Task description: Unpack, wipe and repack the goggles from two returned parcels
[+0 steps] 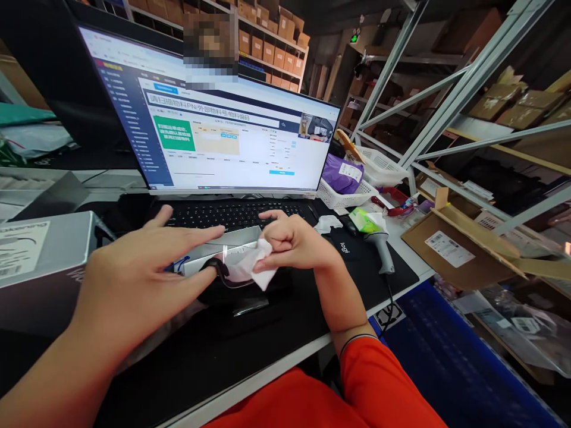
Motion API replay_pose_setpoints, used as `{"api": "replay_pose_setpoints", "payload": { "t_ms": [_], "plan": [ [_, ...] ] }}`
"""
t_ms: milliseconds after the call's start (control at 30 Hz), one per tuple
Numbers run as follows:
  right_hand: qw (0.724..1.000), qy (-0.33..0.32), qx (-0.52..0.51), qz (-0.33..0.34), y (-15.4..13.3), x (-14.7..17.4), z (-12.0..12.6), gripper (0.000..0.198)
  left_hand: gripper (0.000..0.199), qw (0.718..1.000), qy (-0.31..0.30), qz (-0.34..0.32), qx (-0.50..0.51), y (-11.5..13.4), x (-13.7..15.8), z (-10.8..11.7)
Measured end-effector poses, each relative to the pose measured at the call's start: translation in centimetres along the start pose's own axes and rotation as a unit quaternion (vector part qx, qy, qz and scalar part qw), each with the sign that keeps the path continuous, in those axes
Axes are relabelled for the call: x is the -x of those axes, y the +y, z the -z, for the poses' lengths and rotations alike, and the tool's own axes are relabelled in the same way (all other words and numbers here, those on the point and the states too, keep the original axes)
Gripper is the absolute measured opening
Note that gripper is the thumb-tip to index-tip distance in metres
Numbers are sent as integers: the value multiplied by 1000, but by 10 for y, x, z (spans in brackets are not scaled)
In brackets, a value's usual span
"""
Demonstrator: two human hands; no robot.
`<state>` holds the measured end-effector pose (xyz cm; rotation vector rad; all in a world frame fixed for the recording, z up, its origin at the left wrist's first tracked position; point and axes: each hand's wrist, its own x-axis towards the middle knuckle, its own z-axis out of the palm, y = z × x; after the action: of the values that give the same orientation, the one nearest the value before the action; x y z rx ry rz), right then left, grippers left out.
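Note:
My left hand [134,273] reaches in from the left. Its thumb and forefinger are round a pair of glasses with a clear lens [232,255] and a dark frame end [217,266] at the thumb tip. My right hand [292,241] pinches a folded white wipe [263,276] and presses it against the lens. Part of the lens lies hidden behind the wipe and fingers. Just beyond the hands, a small grey-and-white open box [250,235] sits before the keyboard [200,214]. Below the glasses a small clear plastic piece [250,306] rests on the black mat.
A monitor [223,148] stands behind the keyboard. On the left is a silver-grey labelled box [84,238]. To the right lie a barcode scanner [381,246], a crumpled white wipe [328,224], a green packet [363,219] and a white basket [343,199]. An open cardboard box [464,244] stands beyond.

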<state>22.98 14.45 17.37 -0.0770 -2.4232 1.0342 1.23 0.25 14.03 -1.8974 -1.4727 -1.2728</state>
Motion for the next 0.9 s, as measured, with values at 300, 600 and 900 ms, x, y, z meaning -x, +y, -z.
{"api": "replay_pose_setpoints", "payload": {
  "t_ms": [300,600,900],
  "plan": [
    [997,-2,42,-67,-5,0,-23,62,33,992,13,-49,-115,-6,10,-16],
    [997,-57,-36,-46,-6,12,11,58,30,999,-8,39,-36,-4,5,-10],
    [952,248,-147,-105,19,18,40,76,31,967,-14,251,35,1,-5,-11]
  ]
}}
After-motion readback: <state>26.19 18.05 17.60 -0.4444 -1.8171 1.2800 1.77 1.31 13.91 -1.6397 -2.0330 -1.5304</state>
